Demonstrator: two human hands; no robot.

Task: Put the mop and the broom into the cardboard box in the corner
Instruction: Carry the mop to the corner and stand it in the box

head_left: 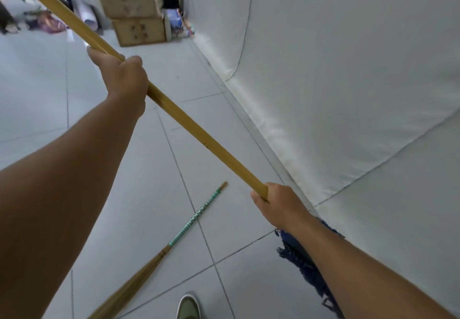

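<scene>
Mop (189,122): long stiff wooden pole crossing the frame diagonally, limp blue head lower right. Left hand (122,79) and right hand (278,206) both closed round it, well apart; likely head-heavy. Broom (174,239) lies on tiles, bottom centre. Cardboard box (139,31) upper centre.

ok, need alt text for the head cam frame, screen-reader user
Both bare hands grip a long wooden mop handle held diagonally above a grey tiled floor: left hand farther up, right hand near the dark blue mop head. A broom lies on the floor; stacked cardboard boxes stand ahead by the white wall.
</scene>
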